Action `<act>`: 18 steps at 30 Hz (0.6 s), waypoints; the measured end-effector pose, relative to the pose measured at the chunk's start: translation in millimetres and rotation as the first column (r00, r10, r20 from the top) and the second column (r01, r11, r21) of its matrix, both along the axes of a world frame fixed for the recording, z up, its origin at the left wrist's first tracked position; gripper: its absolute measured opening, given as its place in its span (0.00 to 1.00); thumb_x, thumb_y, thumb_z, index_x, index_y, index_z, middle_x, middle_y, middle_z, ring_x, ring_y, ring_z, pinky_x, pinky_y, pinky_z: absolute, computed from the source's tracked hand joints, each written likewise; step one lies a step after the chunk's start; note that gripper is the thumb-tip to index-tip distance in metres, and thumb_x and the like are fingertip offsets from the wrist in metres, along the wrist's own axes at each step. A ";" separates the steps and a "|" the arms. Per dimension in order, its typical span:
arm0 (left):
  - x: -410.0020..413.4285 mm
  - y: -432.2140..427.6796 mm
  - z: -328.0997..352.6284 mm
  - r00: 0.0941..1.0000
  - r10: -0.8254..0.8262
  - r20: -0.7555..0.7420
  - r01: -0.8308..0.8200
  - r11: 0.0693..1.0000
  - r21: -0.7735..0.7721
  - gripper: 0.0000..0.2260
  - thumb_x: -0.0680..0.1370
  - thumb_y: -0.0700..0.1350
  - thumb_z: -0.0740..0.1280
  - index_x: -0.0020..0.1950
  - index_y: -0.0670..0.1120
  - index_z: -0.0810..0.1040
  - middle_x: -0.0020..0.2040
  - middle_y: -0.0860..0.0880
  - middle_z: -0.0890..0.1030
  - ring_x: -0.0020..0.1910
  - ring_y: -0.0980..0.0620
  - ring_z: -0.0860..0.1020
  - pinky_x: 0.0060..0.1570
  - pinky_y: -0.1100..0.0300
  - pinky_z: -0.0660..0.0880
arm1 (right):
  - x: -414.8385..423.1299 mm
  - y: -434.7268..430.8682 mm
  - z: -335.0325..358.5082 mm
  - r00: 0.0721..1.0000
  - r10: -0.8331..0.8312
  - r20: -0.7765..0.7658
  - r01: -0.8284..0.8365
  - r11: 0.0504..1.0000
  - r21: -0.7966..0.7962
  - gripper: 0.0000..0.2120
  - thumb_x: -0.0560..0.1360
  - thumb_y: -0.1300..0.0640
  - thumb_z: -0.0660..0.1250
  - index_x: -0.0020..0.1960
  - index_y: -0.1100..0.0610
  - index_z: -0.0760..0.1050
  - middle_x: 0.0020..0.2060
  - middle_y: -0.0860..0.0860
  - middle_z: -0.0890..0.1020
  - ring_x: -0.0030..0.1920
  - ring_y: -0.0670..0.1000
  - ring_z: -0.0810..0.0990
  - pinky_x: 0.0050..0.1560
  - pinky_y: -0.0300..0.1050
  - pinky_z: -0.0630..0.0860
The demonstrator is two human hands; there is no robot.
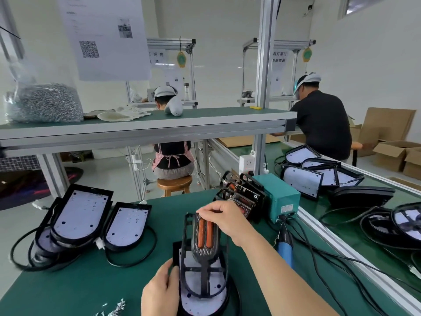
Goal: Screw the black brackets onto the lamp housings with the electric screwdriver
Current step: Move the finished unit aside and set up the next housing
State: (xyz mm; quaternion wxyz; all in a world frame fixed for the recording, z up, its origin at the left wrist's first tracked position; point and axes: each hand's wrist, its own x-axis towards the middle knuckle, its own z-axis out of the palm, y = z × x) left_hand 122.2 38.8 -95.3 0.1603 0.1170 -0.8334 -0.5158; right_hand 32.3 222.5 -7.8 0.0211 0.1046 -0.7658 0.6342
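Observation:
A black bracket (202,258) with two orange cells in its upper half lies tilted on a lamp housing (200,302) with a white plate, at the front of the green table. My right hand (224,218) pinches the bracket's far top end. My left hand (161,290) grips the near left side of the bracket and housing. A blue electric screwdriver (286,246) lies to the right, untouched. Loose screws (114,309) lie at the front left edge.
Two lamp housings (79,215) with cables lean at the left. Spare black brackets (241,197) stack against a teal power box (279,197). More housings (319,174) crowd the right-hand table behind an aluminium rail (341,252). A bag of screws (43,103) sits on the shelf. Two people work beyond.

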 end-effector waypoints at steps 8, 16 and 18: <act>-4.6 -1.6 -4.2 1.000 0.015 -0.009 -0.014 0.999 0.030 0.11 0.81 0.43 0.64 0.60 0.51 0.83 0.41 0.59 0.80 0.42 0.60 0.76 0.47 0.64 0.69 | -14.5 -15.3 -33.0 1.000 0.009 0.030 -0.012 0.996 0.087 0.04 0.76 0.56 0.74 0.48 0.53 0.88 0.45 0.46 0.88 0.47 0.45 0.84 0.48 0.33 0.78; -7.2 -1.8 -8.3 0.999 0.014 -0.038 -0.010 0.994 0.105 0.11 0.81 0.42 0.64 0.52 0.54 0.85 0.42 0.58 0.83 0.47 0.58 0.80 0.44 0.68 0.69 | -16.5 -21.3 -33.4 0.994 0.091 -0.067 -0.060 0.927 0.370 0.07 0.77 0.53 0.72 0.50 0.54 0.88 0.48 0.46 0.87 0.52 0.47 0.83 0.59 0.45 0.78; -7.3 0.1 -5.6 1.000 0.016 -0.009 -0.015 0.994 0.107 0.08 0.80 0.48 0.66 0.48 0.59 0.83 0.41 0.59 0.83 0.48 0.56 0.81 0.44 0.67 0.70 | -13.2 -23.9 -46.5 0.983 0.120 -0.140 -0.033 0.861 0.507 0.06 0.77 0.51 0.73 0.48 0.52 0.87 0.51 0.45 0.85 0.58 0.49 0.77 0.64 0.49 0.72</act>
